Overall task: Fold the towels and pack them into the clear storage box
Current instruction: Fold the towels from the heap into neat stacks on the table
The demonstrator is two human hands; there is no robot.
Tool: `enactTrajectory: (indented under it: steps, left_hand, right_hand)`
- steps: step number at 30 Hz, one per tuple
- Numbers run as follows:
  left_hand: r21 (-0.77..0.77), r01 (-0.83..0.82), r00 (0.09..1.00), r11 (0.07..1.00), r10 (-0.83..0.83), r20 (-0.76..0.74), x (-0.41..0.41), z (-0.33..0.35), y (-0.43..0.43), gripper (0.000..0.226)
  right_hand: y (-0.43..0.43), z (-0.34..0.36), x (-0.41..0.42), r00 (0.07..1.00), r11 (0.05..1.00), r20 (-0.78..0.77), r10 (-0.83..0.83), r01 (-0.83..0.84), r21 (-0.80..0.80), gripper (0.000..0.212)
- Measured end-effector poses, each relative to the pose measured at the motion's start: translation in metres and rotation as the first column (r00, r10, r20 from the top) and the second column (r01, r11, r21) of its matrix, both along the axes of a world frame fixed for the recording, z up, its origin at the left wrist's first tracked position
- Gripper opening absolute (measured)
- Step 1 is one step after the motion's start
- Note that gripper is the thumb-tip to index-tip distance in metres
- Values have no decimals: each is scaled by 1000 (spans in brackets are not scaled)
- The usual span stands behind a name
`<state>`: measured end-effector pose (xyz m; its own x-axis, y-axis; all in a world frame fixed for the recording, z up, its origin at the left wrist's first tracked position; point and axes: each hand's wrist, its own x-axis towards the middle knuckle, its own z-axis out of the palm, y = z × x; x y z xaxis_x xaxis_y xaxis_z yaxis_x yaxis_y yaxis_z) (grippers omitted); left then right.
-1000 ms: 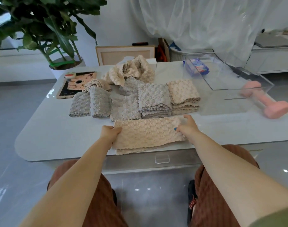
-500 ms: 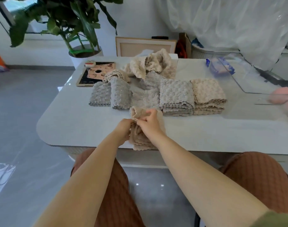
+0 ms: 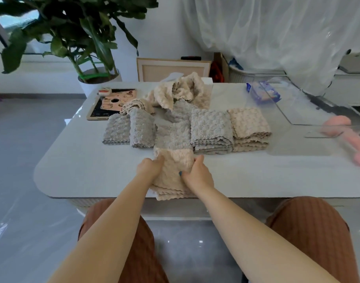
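A folded beige towel (image 3: 172,170) lies at the table's near edge, its layered hem hanging slightly over. My left hand (image 3: 149,169) grips its left side and my right hand (image 3: 196,173) grips its right side. Behind it sit folded stacks: grey towels (image 3: 210,131), beige towels (image 3: 249,124), and more grey towels (image 3: 132,129) at the left. A crumpled beige towel (image 3: 181,91) lies further back. The clear storage box (image 3: 301,107) stands at the right, with a blue packet (image 3: 264,94) seen at its far end.
A pink dumbbell (image 3: 350,137) lies by the box at the right edge. A tablet-like board (image 3: 111,103) rests at the back left of the white table (image 3: 83,166). A potted plant (image 3: 89,48) stands behind the table on the left.
The beige towel went from a long strip held at both ends to a compact square. My hands came together in the middle and now hold its two sides.
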<state>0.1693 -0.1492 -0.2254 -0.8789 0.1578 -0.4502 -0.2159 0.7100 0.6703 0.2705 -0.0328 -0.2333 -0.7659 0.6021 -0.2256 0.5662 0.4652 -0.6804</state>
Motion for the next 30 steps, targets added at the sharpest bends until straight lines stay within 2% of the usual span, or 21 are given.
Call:
enactTrajectory:
  steps: [2, 6, 9, 11, 13, 17, 21, 24, 25, 27, 29, 30]
  left_hand:
    - [-6, 33, 998, 999, -32, 51, -2, 6, 1, 56]
    - [170, -48, 987, 984, 20, 162, 2, 24, 9, 26]
    - [298, -38, 996, 954, 10, 93, 7, 46, 33, 22]
    - [418, 14, 996, 908, -49, 73, 8, 63, 60, 19]
    - [520, 69, 994, 851, -101, 33, 9, 77, 88, 19]
    - [552, 113, 991, 826, -51, -127, 7, 91, 165, 31]
    - [435, 216, 928, 874, -45, -369, -5, 87, 239, 27]
    - [342, 289, 850, 894, -75, -521, -19, 71, 277, 9]
    - [268, 319, 825, 909, -128, -550, -22, 64, 278, 3]
    - [95, 396, 787, 913, -284, -548, -26, 37, 283, 12]
    - [-116, 463, 705, 879, -444, -553, -22, 12, 279, 25]
    - [-228, 481, 633, 847, -515, -578, -18, 2, 278, 32]
  right_hand:
    - [-1, 4, -1, 997, 1000, -72, -27, 27, 4, 39]
    - [6, 14, 10, 958, 989, -261, -120, 138, 53, 25]
    - [29, 32, 17, 867, 954, -458, -196, 276, 115, 21]
    - [55, 49, 17, 828, 920, -523, -203, 344, 188, 19]
    - [84, 66, 17, 820, 887, -545, -177, 372, 272, 18]
    - [157, 90, 14, 853, 831, -507, -121, 366, 419, 19]
    - [225, 90, 2, 917, 783, -395, -64, 291, 549, 28]
    - [258, 72, -11, 972, 731, -231, 29, 138, 668, 32]
    - [259, 66, -15, 991, 700, -123, 59, 47, 713, 37]
    - [266, 45, -21, 994, 700, 93, 50, -101, 707, 46]
    - [266, 26, -23, 983, 746, 184, 22, -139, 652, 49]
    - [264, 20, -22, 979, 756, 205, 4, -137, 640, 50]
